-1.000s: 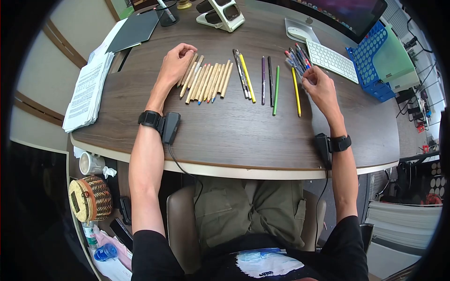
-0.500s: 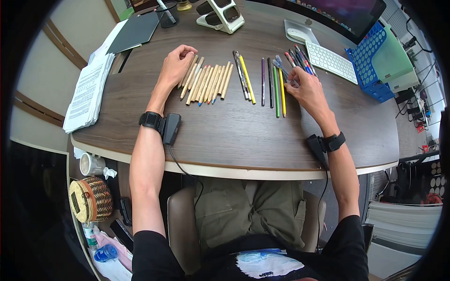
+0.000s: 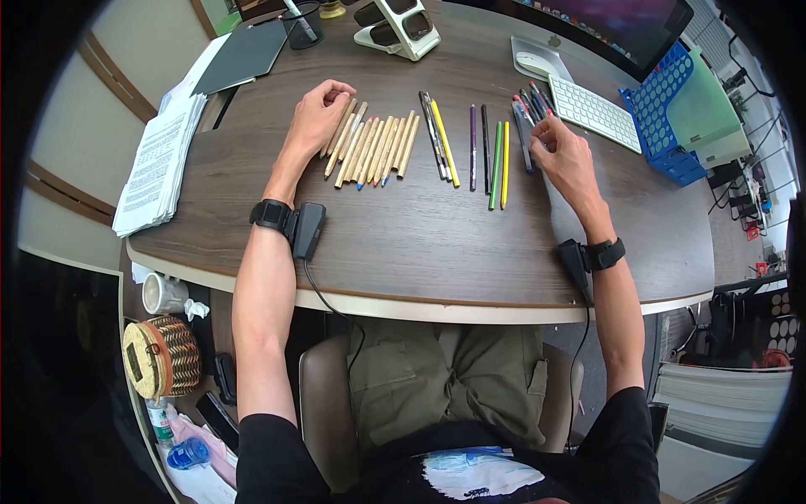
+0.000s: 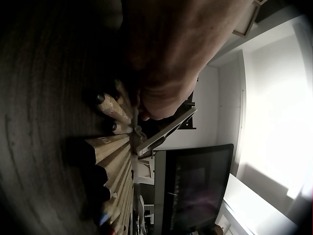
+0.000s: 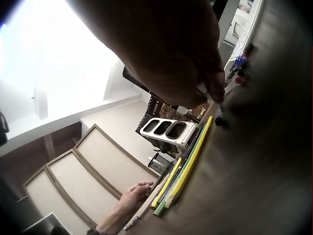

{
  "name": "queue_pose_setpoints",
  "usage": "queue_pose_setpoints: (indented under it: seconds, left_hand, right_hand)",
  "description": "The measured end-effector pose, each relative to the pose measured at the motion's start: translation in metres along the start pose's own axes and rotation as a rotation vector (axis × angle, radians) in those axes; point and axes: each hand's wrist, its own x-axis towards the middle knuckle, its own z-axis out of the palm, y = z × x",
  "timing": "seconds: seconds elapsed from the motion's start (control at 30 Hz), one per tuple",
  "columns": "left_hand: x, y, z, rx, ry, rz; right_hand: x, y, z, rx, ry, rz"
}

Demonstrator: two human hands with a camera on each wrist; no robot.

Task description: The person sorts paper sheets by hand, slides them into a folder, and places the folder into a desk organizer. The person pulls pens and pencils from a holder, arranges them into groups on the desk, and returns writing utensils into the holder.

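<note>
My right hand [image 3: 566, 155] pinches a clear-barrelled pen [image 3: 521, 134] with thumb and fingers in the head view. The right wrist view shows the pen's dark end [image 5: 221, 121] just under the fingertips. Left of it lie a yellow pencil [image 3: 505, 168], a green pencil [image 3: 495, 168], a black pencil [image 3: 485, 147] and a purple one [image 3: 473, 151]. My left hand [image 3: 320, 116], fingers loosely curled, rests at the far left end of a row of wooden pencils [image 3: 369, 153]. In the left wrist view its fingertips are by the pencils' far ends.
More pens [image 3: 537, 102] lie bunched beyond my right hand, near the keyboard [image 3: 596, 111]. Another yellow pencil [image 3: 445, 143] lies beside dark pencils mid-desk. A paper stack [image 3: 159, 168] stands left, a blue basket [image 3: 676, 160] right, a white stand [image 3: 411, 38] at the back.
The yellow pencil has shifted left and now lies alongside the green one. My right hand moved left, then back right; the clear pen now stands straighter beside the yellow pencil. My left hand stayed put.
</note>
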Motion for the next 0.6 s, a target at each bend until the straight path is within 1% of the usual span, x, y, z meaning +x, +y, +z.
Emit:
queue_pose_setpoints:
  seconds: [0.1, 0.2, 0.3, 0.4, 0.6]
  left_hand:
    - [0.000, 0.001, 0.000, 0.000, -0.004, -0.004]
    - [0.000, 0.002, 0.000, 0.008, -0.001, -0.004]
    - [0.001, -0.001, 0.000, 0.013, 0.000, -0.003]
    - [0.000, -0.001, 0.000, 0.015, -0.001, -0.004]
    - [0.000, 0.001, 0.000, 0.023, -0.005, -0.019]
  right_hand:
    - [0.002, -0.002, 0.000, -0.033, 0.038, 0.027]
    - [0.001, -0.003, -0.001, -0.043, 0.006, 0.038]
    - [0.001, 0.000, 0.000, -0.060, 0.014, 0.041]
    - [0.002, 0.002, -0.001, -0.043, 0.058, 0.032]
    - [0.001, 0.008, 0.000, -0.102, 0.054, 0.008]
